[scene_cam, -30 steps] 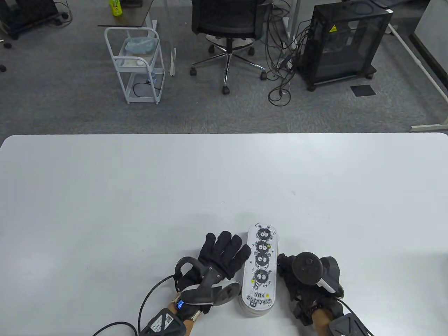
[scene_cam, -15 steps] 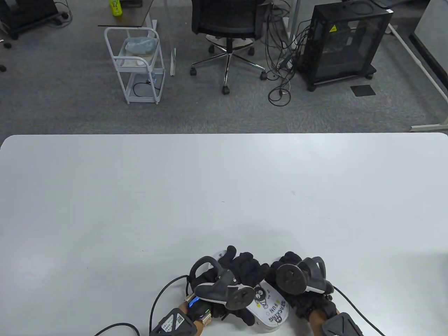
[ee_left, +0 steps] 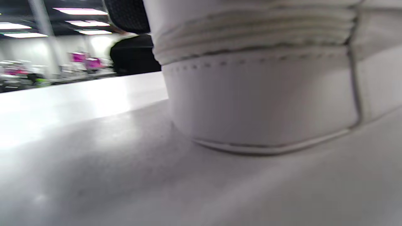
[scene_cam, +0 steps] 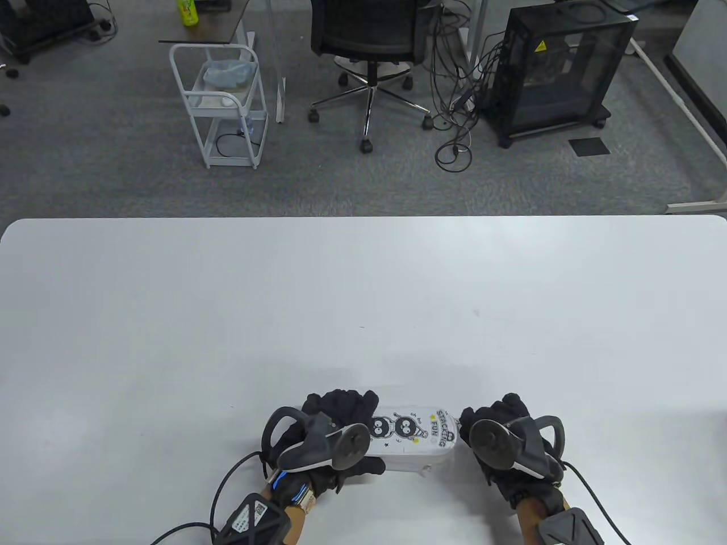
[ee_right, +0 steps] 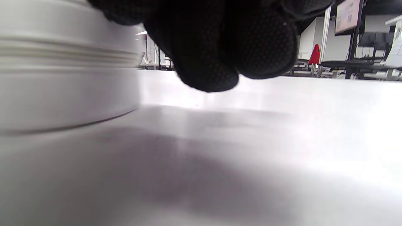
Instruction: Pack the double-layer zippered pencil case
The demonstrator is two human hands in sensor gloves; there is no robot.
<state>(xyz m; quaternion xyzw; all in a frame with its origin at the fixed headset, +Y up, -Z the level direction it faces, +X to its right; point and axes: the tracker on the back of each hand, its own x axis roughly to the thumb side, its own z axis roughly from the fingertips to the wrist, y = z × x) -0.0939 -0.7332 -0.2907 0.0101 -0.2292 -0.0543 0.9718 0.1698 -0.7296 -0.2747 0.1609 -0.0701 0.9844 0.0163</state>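
The white pencil case point(scene_cam: 414, 434), printed with black cartoon figures and "STACKING FUN", lies crosswise near the table's front edge, zip side toward me. My left hand point(scene_cam: 347, 410) grips its left end, fingers curled over the top and thumb at the front. In the left wrist view the case's side wall and zip point(ee_left: 260, 94) fill the frame, with one gloved finger point(ee_left: 128, 15) behind. My right hand point(scene_cam: 489, 413) sits at the case's right end with its fingers point(ee_right: 220, 47) curled. In the right wrist view a gap shows between them and the case point(ee_right: 62, 78).
The white table point(scene_cam: 363, 295) stretches bare beyond the case. Past its far edge stand an office chair point(scene_cam: 369, 40), a white trolley point(scene_cam: 224, 108) and a black cabinet point(scene_cam: 559, 62) on grey carpet. Cables from both wrists run off the bottom edge.
The case has swung from pointing away from me to lying crosswise. My left hand went from flat beside it to gripping its left end; my right hand moved to its right end.
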